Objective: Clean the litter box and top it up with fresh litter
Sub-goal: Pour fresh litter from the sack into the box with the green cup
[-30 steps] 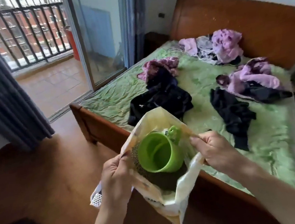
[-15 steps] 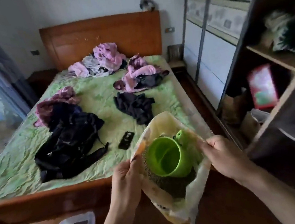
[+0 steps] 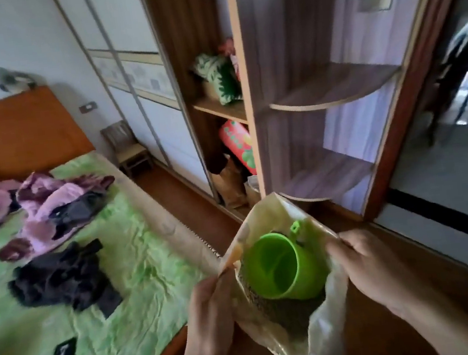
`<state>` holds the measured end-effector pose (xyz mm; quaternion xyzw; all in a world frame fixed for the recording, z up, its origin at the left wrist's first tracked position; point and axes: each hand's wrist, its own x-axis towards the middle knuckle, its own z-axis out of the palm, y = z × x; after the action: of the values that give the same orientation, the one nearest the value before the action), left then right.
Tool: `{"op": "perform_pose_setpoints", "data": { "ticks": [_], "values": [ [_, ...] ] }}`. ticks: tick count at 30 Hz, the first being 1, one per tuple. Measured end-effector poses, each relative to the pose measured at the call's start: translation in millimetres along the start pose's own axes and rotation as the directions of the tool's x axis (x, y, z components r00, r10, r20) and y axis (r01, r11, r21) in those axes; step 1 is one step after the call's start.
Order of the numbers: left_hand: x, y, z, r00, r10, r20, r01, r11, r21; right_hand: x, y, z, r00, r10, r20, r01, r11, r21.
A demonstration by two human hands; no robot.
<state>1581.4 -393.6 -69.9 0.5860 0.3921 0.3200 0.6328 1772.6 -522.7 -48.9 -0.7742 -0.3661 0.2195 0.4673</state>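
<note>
Litter bag (image 3: 320, 335): left hand (image 3: 210, 307) and right hand (image 3: 367, 267) pinch its rim open; keep level, green scoop (image 3: 282, 265) inside.

One litter bag (image 3: 265, 226), one green scoop (image 3: 282, 265) inside it, two hands, one bed (image 3: 138, 271), one small wooden chair (image 3: 127, 149)

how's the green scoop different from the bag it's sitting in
The green scoop is rigid, bright plastic; the litter bag is soft, crinkled and pale yellowish. The scoop lies tipped on the dark litter, untouched; the bag is held open at both edges by the left hand and right hand. Both are carried together.
</note>
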Motion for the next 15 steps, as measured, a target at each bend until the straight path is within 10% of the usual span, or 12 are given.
{"op": "perform_pose_setpoints", "data": {
  "ticks": [15],
  "values": [
    [163,38,107,0.88,-0.055,0.471,0.1,0.993,-0.07,64,1,-57,0.839,0.344,-0.421,-0.371,0.928,0.018]
  ]
}}
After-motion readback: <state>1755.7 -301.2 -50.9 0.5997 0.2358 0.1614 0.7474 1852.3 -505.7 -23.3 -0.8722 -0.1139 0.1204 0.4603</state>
